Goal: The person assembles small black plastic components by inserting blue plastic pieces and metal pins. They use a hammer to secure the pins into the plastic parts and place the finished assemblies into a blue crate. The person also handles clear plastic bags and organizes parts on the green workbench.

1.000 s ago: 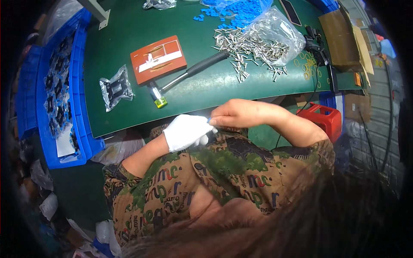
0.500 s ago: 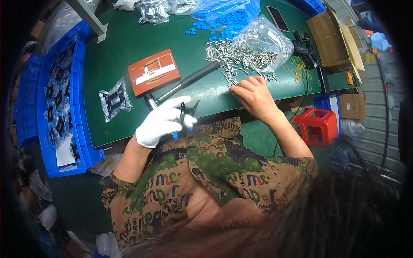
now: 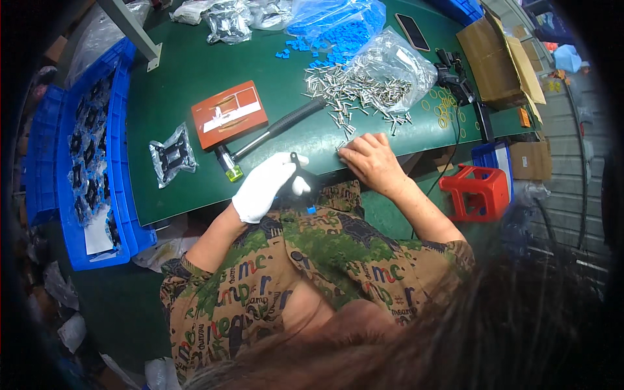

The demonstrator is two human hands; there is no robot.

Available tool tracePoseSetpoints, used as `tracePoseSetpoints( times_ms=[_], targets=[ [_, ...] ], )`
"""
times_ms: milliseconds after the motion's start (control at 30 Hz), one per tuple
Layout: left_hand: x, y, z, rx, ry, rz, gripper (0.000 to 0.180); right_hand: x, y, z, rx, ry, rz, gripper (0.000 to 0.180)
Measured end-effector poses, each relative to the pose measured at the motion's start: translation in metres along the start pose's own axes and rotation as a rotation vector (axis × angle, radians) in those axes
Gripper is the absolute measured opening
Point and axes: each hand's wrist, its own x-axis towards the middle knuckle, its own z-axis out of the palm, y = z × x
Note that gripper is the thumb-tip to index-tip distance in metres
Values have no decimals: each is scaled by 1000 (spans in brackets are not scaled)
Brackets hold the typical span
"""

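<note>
Head view: gloved left hand (image 3: 265, 185) is clamping a black part (image 3: 300, 185) at table (image 3: 169, 97) edge; bare right hand (image 3: 370, 159), fingers together, is pinching pins (image 3: 354, 97) lying at its 12 o'clock, within reach.

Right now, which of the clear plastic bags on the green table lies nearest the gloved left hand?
The small clear bag of black parts, lying alone left of the hammer. The other bags sit far along the table's back edge from the left hand.

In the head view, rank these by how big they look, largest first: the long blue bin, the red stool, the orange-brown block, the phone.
1. Long blue bin, by far the largest.
2. Red stool.
3. Orange-brown block, close to the stool; the stool stands lower, farther from the camera, so that order is unsure.
4. Phone, smallest.
</note>
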Motion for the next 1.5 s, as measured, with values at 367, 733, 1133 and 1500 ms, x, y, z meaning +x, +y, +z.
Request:
tracePoseSetpoints(
  times_ms=[367, 733, 1133, 1500],
  targets=[
    [4, 3, 5, -81, 47, -35, 30, -21, -7, 17, -88, 115, -166, 29],
    [5, 22, 19, 543, 38, -1, 28, 15, -40, -2, 640, 255, 131, 15],
    [0, 16, 20, 811, 181, 269, 24, 34, -69, -4, 490, 287, 133, 13],
    [0, 23, 16, 915, 34, 190, 23, 42, -58, 10, 786, 152, 203, 17]
  ],
)
